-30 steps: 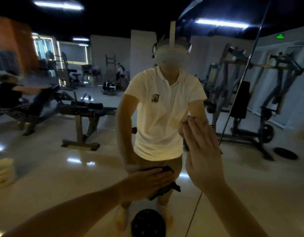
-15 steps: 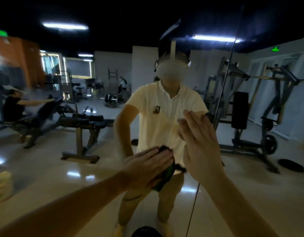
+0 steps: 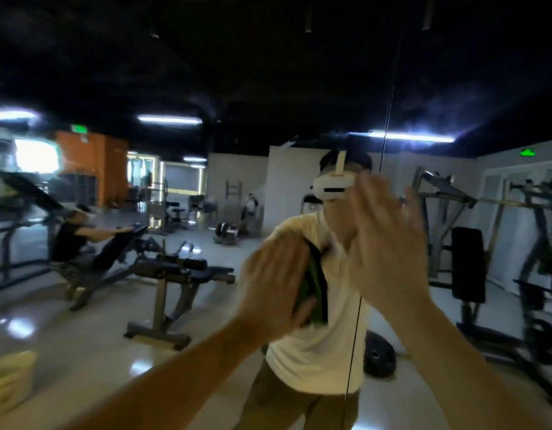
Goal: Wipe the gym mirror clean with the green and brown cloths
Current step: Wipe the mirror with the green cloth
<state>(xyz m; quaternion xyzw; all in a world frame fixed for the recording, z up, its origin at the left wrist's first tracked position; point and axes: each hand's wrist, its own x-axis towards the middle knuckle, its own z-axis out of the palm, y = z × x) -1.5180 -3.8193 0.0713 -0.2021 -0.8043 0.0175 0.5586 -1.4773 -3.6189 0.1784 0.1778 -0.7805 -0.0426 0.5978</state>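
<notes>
1. Head view: no writing can be read. Two lit green signs (image 3: pixel 527 152), one upper right and one upper left, are too blurred to make out.
2. The mirror (image 3: pixel 206 361) fills your view, crossed by a thin vertical seam (image 3: pixel 388 103). It reflects a dim gym and you, in a pale shirt and white headset (image 3: pixel 333 184).
3. Your left hand (image 3: pixel 274 287), fingers straight and not clenched, presses a dark green cloth (image 3: pixel 313 290) flat against the glass at your reflection's chest.
4. Your right hand (image 3: pixel 389 243) is spread flat and relaxed, just right of the cloth.
5. Most of the cloth hides behind your left hand. Blur softens both hands, and you cannot tell what lies under the right palm.
</notes>
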